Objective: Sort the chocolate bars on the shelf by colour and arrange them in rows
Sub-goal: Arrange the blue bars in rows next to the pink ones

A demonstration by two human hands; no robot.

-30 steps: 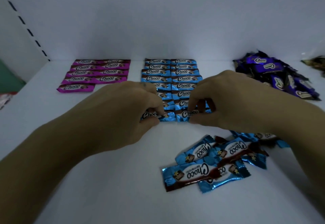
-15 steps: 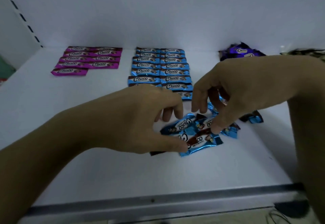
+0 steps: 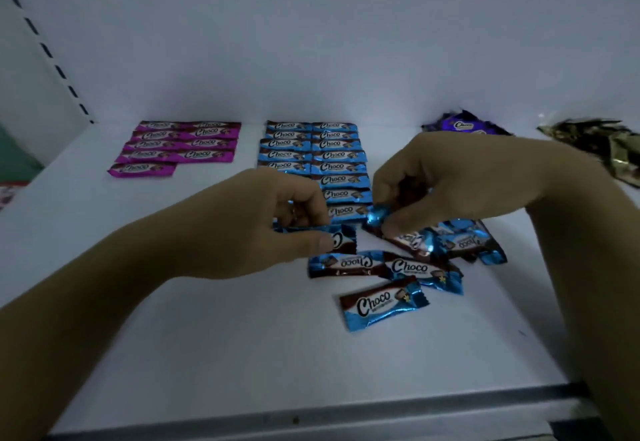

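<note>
Shelf (image 3: 173,354), dim light. Left hand (image 3: 242,222) has its grip pinched shut on a blue bar (image 3: 341,240), held flat and label-up, probably to lay it at the near end of the blue rows (image 3: 311,156) at 12 o'clock. Right hand (image 3: 460,177) has its grip closed on the twisted end of another blue bar (image 3: 375,215), lifting it off the loose blue pile (image 3: 415,260) at 3 o'clock. Pink rows (image 3: 180,144) sit done at 10 o'clock; the purple heap (image 3: 462,124) at 1 o'clock and gold heap (image 3: 609,143) at 2 o'clock look unsorted.
</note>
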